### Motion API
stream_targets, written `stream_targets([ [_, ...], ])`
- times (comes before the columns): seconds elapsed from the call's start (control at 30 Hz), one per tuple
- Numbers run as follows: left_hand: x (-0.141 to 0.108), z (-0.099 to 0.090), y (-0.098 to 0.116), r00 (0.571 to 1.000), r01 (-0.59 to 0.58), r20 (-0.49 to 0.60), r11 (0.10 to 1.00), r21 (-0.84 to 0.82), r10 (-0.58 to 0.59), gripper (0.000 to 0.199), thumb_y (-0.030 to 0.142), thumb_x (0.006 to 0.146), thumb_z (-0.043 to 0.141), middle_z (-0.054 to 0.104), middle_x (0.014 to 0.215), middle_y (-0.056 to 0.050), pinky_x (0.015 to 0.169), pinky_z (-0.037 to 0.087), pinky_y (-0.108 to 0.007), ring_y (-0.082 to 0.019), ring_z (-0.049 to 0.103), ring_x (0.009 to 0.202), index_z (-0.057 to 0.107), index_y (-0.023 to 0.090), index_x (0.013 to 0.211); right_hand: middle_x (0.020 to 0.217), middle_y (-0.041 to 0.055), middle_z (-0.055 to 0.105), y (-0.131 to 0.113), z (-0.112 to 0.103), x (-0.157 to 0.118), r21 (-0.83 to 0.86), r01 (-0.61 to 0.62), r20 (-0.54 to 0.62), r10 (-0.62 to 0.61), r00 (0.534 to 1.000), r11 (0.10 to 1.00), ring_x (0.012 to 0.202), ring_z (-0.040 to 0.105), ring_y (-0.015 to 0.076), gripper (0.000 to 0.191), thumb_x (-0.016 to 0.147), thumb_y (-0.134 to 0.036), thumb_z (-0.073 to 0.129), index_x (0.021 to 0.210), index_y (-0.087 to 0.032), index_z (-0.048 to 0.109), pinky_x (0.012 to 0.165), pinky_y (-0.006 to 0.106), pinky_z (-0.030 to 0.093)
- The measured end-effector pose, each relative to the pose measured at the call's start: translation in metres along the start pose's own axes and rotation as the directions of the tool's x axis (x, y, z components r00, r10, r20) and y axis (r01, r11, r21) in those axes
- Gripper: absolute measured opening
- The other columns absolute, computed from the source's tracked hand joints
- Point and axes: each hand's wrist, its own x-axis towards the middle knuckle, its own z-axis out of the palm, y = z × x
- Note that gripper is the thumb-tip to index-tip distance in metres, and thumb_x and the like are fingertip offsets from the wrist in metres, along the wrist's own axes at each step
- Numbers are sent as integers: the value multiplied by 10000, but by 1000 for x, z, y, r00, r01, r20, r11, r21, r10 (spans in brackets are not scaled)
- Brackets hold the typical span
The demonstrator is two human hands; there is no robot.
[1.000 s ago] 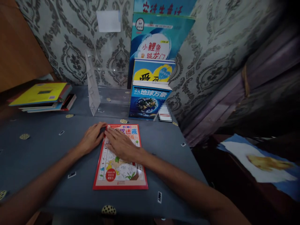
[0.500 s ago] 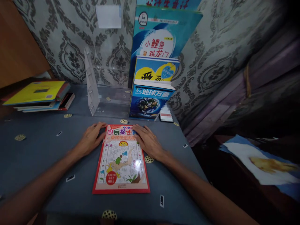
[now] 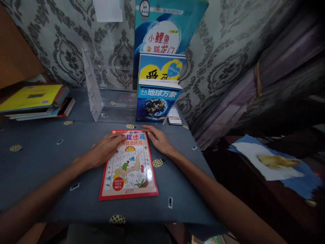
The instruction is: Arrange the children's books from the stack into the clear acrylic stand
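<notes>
A red-bordered picture book [image 3: 130, 171] lies closed on the grey patterned tablecloth, its cover facing up. My left hand [image 3: 106, 149] rests over the book's upper left part, fingers stretched across the title and hiding some of it. At the upper right corner, my right hand [image 3: 158, 139] touches the book's edge with its fingers extended. Neither hand grips the book. Behind it stands a clear acrylic book rack [image 3: 95, 89] with tiers. Its right side holds a blue earth book [image 3: 154, 106], a yellow-and-blue book [image 3: 158, 69] and a tall teal book [image 3: 162, 25].
A stack of books with a yellow one on top [image 3: 30, 98] lies at the far left. A white pixelated item [image 3: 175, 116] sits by the rack's right side. Past the table's right edge are a purple curtain [image 3: 228, 91] and a blue-and-white sheet [image 3: 269, 162].
My left hand has slid from beside the book's left edge onto its cover. My right hand has drawn off the cover to the upper right corner. The view has shifted slightly.
</notes>
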Motion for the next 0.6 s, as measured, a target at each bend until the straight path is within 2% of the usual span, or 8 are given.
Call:
stream_targets([
  [0.2, 43, 14, 25, 977, -198, 73, 978, -60, 202, 415, 142, 977, 367, 609, 1395, -116, 1093, 463, -438, -227, 540, 1321, 490, 214, 1367, 1264, 98, 720, 3, 1, 1, 5, 22, -5, -22, 1000, 1000, 1193, 658, 248, 382, 1033, -329, 373, 1339, -201, 563, 1063, 485, 478],
  [0.33, 59, 26, 38, 961, -262, 76, 964, -47, 265, 411, 113, 977, 367, 621, 1387, -105, 1131, 422, -481, -228, 516, 1350, 493, 231, 1349, 1274, 75, 717, 2, 0, 1, 18, 34, 3, -34, 999, 999, 1202, 651, 229, 367, 1042, -320, 364, 1332, -230, 570, 1065, 471, 478],
  [0.47, 47, 29, 52, 946, -294, 129, 954, -54, 298, 441, 100, 968, 367, 595, 1435, -110, 1184, 349, -521, -236, 473, 1400, 477, 215, 1380, 1253, 84, 727, 2, 0, 1, 22, 24, -1, -24, 1000, 999, 1190, 658, 230, 364, 1041, -318, 368, 1316, -214, 583, 1050, 469, 487],
  [0.6, 23, 29, 77, 893, -363, 238, 924, -120, 381, 544, 25, 897, 407, 585, 1459, -100, 1236, 266, -512, -203, 429, 1447, 438, 190, 1414, 1236, 82, 734, 1, 1, 0, 12, 15, -13, -15, 1000, 1000, 1170, 671, 226, 342, 1027, -309, 404, 1281, -215, 612, 1042, 442, 495],
])
